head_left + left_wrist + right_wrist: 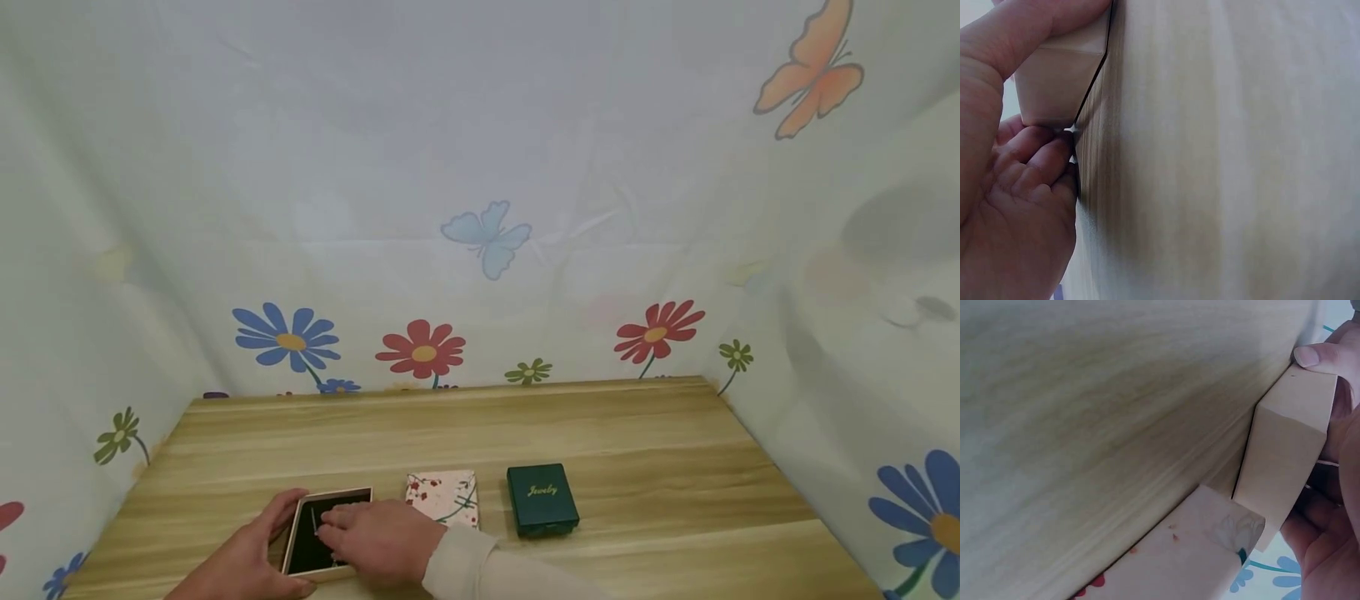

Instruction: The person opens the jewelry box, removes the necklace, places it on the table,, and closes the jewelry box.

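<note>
A shallow, pale-sided jewelry box (324, 575) lies open on the table, with a black insert (304, 546) inside. My left hand (243, 554) grips it, the thumb at the near side and the fingers around the far left corner; the left wrist view shows this hand (1019, 206) against the box wall (1057, 84). Over the insert, my right hand (390, 533) rests palm down with fingers extended. Small silvery jewelry (315, 521) shows beside its fingertips; the rest is hidden beneath them. The right wrist view shows the box's outer side (1282, 444).
Right of the open box lies a pale floral-patterned box or lid (446, 492), partly covered by the right hand. Farther right stands a closed dark green box (543, 500) marked "Jewelry". A white flower-and-butterfly curtain (375, 167) surrounds the wooden table (675, 450).
</note>
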A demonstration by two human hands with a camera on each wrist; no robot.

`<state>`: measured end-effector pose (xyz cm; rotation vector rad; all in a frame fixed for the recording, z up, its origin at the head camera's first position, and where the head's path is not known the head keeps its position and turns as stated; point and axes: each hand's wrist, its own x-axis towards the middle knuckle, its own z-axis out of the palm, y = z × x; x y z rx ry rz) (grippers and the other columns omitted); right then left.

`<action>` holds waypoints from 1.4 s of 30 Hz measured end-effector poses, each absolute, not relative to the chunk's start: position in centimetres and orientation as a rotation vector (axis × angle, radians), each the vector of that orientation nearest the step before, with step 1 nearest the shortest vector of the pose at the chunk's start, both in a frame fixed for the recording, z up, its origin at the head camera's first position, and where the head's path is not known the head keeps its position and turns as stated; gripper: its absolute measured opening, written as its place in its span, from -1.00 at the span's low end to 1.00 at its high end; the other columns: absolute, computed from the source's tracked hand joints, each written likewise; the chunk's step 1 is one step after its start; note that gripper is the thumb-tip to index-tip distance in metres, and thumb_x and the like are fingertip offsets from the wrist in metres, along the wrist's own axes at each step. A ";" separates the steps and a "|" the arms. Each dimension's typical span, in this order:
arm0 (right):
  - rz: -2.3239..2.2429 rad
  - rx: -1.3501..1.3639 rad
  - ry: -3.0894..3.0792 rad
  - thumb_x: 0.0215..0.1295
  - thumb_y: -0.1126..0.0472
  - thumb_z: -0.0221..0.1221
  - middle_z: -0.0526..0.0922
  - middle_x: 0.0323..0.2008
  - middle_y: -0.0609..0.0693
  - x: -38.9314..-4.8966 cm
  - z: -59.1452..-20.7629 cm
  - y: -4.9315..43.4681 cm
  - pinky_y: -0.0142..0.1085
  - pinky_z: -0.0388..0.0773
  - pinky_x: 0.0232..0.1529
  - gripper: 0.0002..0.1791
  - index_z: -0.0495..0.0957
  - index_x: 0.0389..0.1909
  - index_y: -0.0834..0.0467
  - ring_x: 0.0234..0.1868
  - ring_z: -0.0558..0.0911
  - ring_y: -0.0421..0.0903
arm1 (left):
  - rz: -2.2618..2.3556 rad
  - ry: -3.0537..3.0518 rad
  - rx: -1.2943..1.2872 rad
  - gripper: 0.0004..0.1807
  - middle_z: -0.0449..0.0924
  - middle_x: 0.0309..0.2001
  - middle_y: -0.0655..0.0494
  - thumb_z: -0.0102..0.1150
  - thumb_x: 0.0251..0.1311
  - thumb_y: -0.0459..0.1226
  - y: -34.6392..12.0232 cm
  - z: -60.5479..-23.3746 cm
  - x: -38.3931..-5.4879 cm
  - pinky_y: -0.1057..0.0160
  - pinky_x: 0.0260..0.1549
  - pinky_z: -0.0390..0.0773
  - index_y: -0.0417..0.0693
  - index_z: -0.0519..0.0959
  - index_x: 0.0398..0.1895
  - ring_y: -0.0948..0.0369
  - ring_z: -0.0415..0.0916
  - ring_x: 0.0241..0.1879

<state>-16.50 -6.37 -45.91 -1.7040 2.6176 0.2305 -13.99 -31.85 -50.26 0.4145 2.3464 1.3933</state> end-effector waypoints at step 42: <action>0.477 -1.750 2.731 0.54 -0.08 0.18 0.72 -0.01 -0.35 -16.8 -46.0 -9.4 -0.51 0.63 0.13 -0.80 0.67 0.08 -0.34 0.01 0.64 -0.39 | 1.325 2.387 0.340 0.18 0.29 0.51 -0.34 0.65 -0.01 -0.16 -31.5 -49.9 -13.9 0.58 -0.07 0.48 -0.15 0.04 0.56 0.62 0.41 0.06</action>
